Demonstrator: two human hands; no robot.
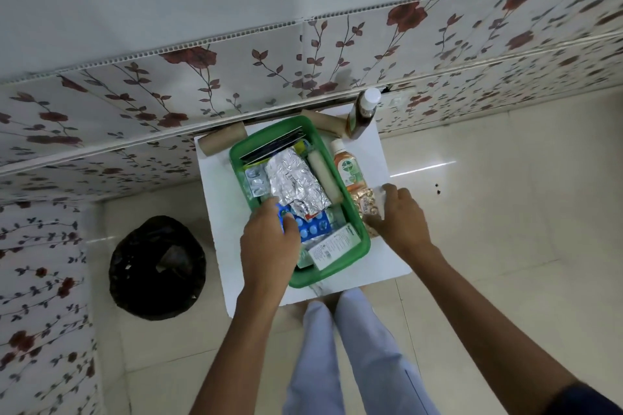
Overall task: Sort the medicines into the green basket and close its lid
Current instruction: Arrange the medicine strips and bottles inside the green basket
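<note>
The green basket (362, 229) sits on a small white table (219, 199), full of medicines: silver foil strips (296, 182), a blue blister strip (312, 227), a white box (332, 246) and a white tube (325, 177). My left hand (269, 246) is inside the basket's near left side, fingers closed on the blue blister strip. My right hand (401, 219) rests just right of the basket, fingers on a strip of tan pills (365, 202). A Dettol bottle (347, 167) lies beside the basket. No lid is visible.
A brown bottle with a white cap (362, 114) stands at the table's far right corner. Two cardboard rolls (222, 141) (323, 123) lie along the far edge. A black bin (156, 268) stands on the floor to the left. Floral wall panels are behind.
</note>
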